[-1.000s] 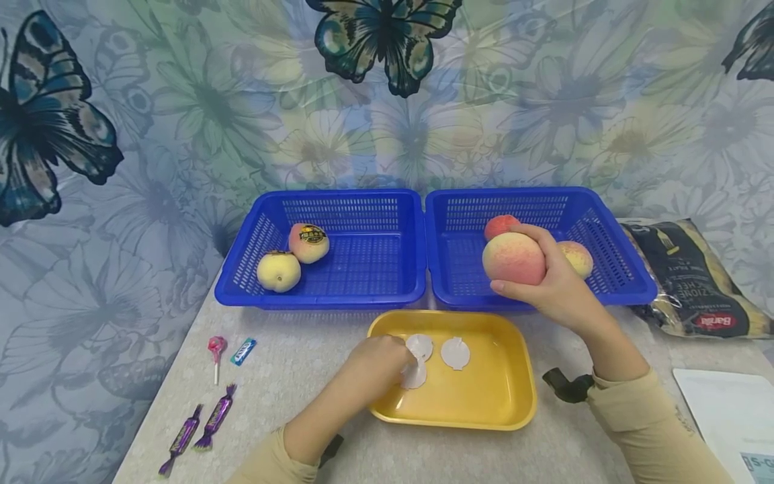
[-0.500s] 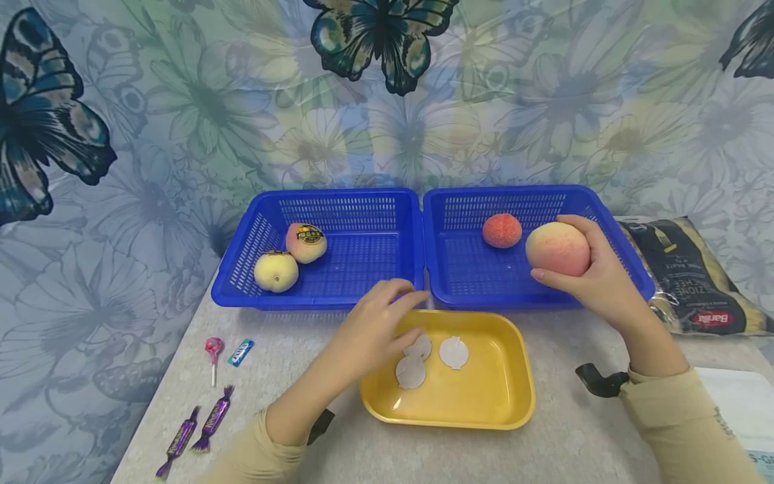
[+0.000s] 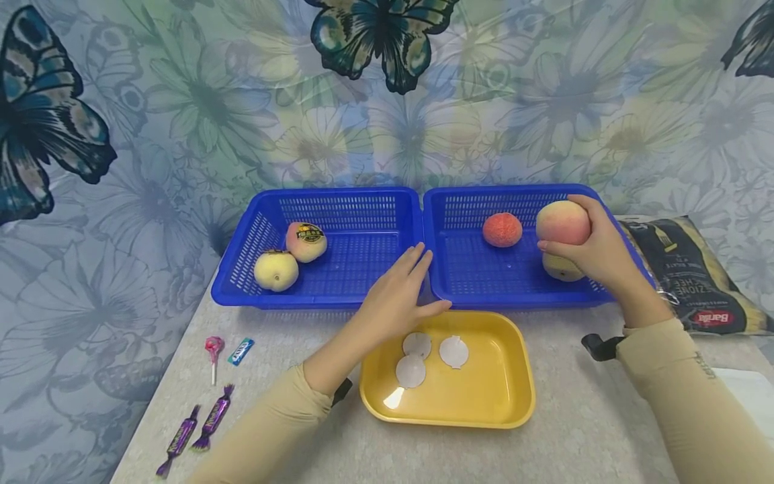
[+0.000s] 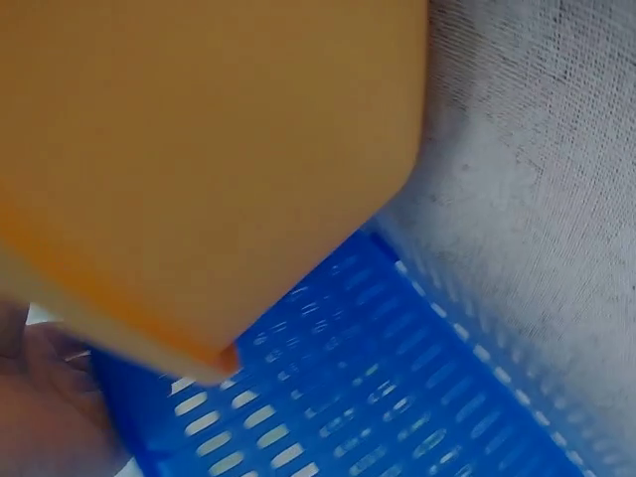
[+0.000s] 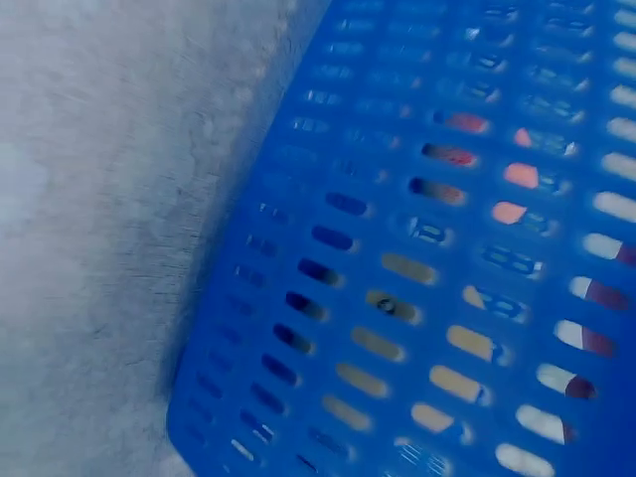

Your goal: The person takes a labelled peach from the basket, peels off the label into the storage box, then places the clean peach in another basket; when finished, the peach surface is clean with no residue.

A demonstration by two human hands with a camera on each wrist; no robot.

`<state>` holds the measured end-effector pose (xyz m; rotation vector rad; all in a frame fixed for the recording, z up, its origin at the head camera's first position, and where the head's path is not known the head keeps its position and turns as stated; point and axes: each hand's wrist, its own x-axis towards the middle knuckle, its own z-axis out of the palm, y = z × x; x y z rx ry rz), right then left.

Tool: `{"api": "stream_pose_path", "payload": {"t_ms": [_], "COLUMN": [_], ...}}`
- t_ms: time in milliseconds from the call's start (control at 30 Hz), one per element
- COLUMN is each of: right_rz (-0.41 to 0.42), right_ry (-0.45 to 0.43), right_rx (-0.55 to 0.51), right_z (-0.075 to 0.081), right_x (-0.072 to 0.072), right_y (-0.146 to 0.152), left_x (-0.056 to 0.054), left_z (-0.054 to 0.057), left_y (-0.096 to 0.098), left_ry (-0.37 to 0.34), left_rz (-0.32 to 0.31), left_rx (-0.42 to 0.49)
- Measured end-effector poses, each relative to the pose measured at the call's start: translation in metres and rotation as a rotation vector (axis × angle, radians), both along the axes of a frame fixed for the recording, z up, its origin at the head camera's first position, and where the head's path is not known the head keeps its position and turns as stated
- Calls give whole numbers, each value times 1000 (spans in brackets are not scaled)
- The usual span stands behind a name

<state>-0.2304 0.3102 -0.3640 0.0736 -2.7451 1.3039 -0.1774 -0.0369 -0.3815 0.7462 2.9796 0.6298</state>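
Observation:
My right hand (image 3: 598, 249) grips a large pale pink peach (image 3: 563, 222) inside the right blue basket (image 3: 465, 296). Just in front of it, partly covered by the thumb, sits a yellowish peach (image 3: 562, 267). A smaller red, rough-skinned fruit (image 3: 502, 230) lies to their left. With fingers stretched out, my left hand (image 3: 396, 292) reaches over the back of the yellow tray (image 3: 484, 417) to where the two baskets meet, holding nothing. White round paper pieces (image 3: 453, 352) lie in that tray. From the left wrist, the tray's side (image 4: 219, 149) fills much of the view.
Two peaches (image 3: 276, 270), one with a black label, rest in the left blue basket (image 3: 326, 296). Left on the table are a lollipop (image 3: 213, 346), a small blue-wrapped sweet (image 3: 240, 351) and purple-wrapped candies (image 3: 214, 417). A dark pasta bag (image 3: 689, 282) lies right.
My right hand has carried the peach rightward, then farther back in the right basket. My left hand has left the paper pieces, its fingers opening, and moved up to the baskets' edge.

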Motion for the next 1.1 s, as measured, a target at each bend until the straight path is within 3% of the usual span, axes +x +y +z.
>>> {"api": "stream_pose_path", "payload": {"t_ms": [200,433,633,900,1100], "right_rz": [-7,1,-49,-53,-26], "right_ry": [20,-38,-113,-98,-107], "right_rx": [105,257,357,448,527], "right_z": [-6,-15,-22,-30,-35], "right_x": [-28,-51,-61,-71,-69], "right_y": [-3,-8,-8,-12,-13], "left_x": [-9,-10,-10,-9,-9], "left_z": [-9,-14,-14,-15,-14], "left_y": [5,4,4,4,4], "left_ry": [-14,15,-11,-15,-15], "left_rz": [24,19,8,20,19], "left_rx": [-39,-67,-78,-88,-83]}}
